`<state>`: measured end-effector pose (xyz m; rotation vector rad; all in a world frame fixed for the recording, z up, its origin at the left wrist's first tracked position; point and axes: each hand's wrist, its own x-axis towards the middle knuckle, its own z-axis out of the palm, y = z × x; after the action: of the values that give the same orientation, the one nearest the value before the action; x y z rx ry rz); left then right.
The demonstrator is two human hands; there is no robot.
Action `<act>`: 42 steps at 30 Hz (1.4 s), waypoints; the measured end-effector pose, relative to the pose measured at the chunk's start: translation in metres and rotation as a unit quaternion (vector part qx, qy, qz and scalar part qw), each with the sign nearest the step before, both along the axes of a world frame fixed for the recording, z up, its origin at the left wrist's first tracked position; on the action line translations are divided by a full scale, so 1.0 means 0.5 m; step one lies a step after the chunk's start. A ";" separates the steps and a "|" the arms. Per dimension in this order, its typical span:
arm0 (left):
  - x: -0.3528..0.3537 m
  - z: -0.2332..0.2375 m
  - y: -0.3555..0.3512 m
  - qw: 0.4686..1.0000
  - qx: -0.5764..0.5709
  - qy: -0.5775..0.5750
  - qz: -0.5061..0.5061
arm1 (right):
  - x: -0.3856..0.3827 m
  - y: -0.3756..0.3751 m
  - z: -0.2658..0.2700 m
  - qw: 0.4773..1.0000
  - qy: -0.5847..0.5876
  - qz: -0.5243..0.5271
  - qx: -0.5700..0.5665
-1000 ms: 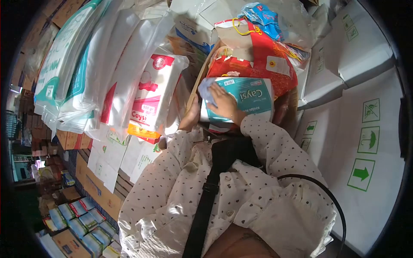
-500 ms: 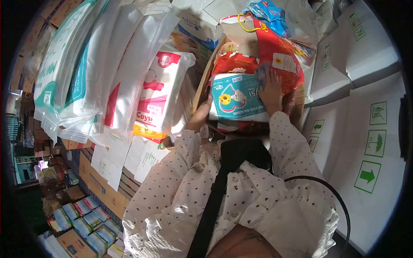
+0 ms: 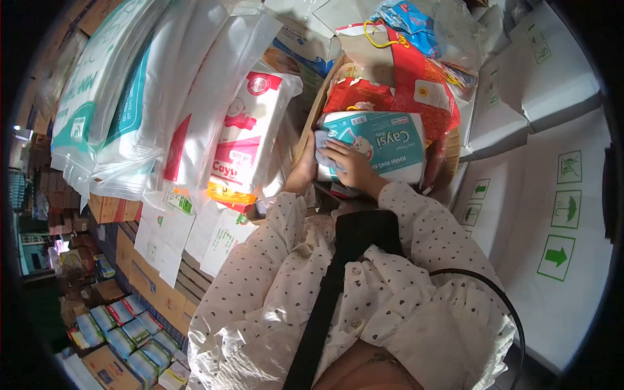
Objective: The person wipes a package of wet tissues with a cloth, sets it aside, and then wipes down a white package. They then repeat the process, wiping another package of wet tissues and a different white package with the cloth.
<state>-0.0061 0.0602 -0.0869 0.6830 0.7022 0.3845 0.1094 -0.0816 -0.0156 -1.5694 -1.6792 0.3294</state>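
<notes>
A teal and white Caysi pack of dry wipes lies in an open cardboard box, its printed face up. My left hand holds the pack at its left edge, the fingers partly hidden between pack and box wall. Over the left part of the pack, my right hand presses a grey-blue cloth against its surface, fingers bent over the cloth. Red bags lie behind the pack in the box.
Left of the box stand a pink and white Caysi pack and several plastic-wrapped packs. White cartons with green symbols rise on the right. A blue packet lies beyond the box. A black cable curves beside my right sleeve.
My right hand has swept the cloth from the pack's upper right across to its left edge, uncovering the Caysi lettering. My left hand stays at the left side.
</notes>
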 end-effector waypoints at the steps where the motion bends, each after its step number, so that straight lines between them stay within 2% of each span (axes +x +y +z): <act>1: 0.003 0.012 -0.005 1.000 -0.001 -0.001 -0.006 | 0.006 -0.028 0.013 1.000 -0.001 -0.006 -0.001; 3: 0.004 0.041 -0.008 0.992 -0.070 0.020 -0.103 | 0.028 -0.087 0.038 0.997 -0.021 0.026 -0.073; 5: -0.019 0.068 -0.024 0.989 -0.047 0.018 -0.141 | 0.074 -0.158 0.023 0.995 -0.064 -0.017 -0.073; 7: -0.030 0.091 -0.040 0.977 0.121 0.015 -0.177 | 0.128 -0.230 -0.003 0.970 -0.154 -0.153 -0.108; 8: -0.026 0.134 -0.044 0.974 0.092 0.123 -0.168 | 0.149 -0.249 0.000 0.958 -0.167 -0.212 -0.097; 11: -0.023 0.079 -0.024 0.972 0.088 0.075 -0.207 | 0.206 -0.245 -0.018 0.925 -0.182 -0.327 -0.063; 12: -0.024 0.082 -0.026 0.971 0.091 0.074 -0.208 | 0.223 -0.232 -0.025 0.904 -0.187 -0.382 -0.035; 13: -0.026 0.092 -0.033 0.972 0.124 0.085 -0.182 | 0.228 -0.213 -0.003 0.904 -0.188 -0.382 -0.032; 15: -0.033 0.117 -0.050 0.971 0.159 0.095 -0.153 | 0.227 -0.168 0.041 0.879 -0.085 -0.469 0.015; 17: -0.044 0.145 -0.070 0.955 0.262 0.044 -0.132 | 0.231 -0.114 0.058 0.883 -0.079 -0.460 0.045; 18: -0.048 0.145 -0.078 0.955 0.261 0.044 -0.132 | 0.222 -0.091 0.068 0.886 -0.072 -0.452 0.073; 22: -0.061 0.138 -0.098 0.931 0.348 -0.024 -0.109 | 0.086 -0.002 0.172 0.946 -0.011 -0.320 0.047; 23: -0.064 0.136 -0.103 0.921 0.371 -0.056 -0.099 | 0.053 0.019 0.183 0.952 -0.072 -0.288 0.081; 24: -0.067 0.139 -0.107 0.921 0.371 -0.057 -0.100 | 0.027 0.036 0.191 0.951 -0.132 -0.254 0.114; 27: -0.080 0.148 -0.114 0.934 0.332 -0.065 -0.113 | -0.014 0.058 0.201 0.958 -0.124 -0.200 0.165; 29: -0.083 0.143 -0.119 0.944 0.297 -0.070 -0.124 | -0.002 0.045 0.201 0.956 -0.140 -0.217 0.139; 31: -0.081 0.153 -0.126 0.944 0.298 -0.072 -0.120 | 0.029 0.016 0.182 0.928 -0.111 -0.349 0.064; 33: -0.077 0.158 -0.128 0.945 0.299 -0.075 -0.111 | 0.098 -0.037 0.159 0.920 -0.092 -0.380 0.042; 35: -0.077 0.158 -0.125 0.937 0.315 -0.088 -0.125 | 0.146 -0.107 0.159 0.889 -0.071 -0.453 -0.009; 37: -0.074 0.155 -0.122 0.936 0.316 -0.091 -0.129 | 0.187 -0.167 0.157 0.879 0.019 -0.477 0.007; 38: -0.073 0.154 -0.121 0.935 0.316 -0.092 -0.134 | 0.202 -0.185 0.154 0.879 0.019 -0.477 0.006; 40: -0.071 0.149 -0.117 0.935 0.314 -0.094 -0.139 | 0.217 -0.205 0.151 0.834 -0.042 -0.549 -0.026; 42: -0.071 0.149 -0.117 0.933 0.314 -0.094 -0.145 | 0.218 -0.189 0.148 0.850 -0.028 -0.523 -0.056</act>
<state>-0.0415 0.0018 -0.0123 1.3208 0.2748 0.3951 0.2184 -0.1758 0.0584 -2.3270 -0.6295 -0.2027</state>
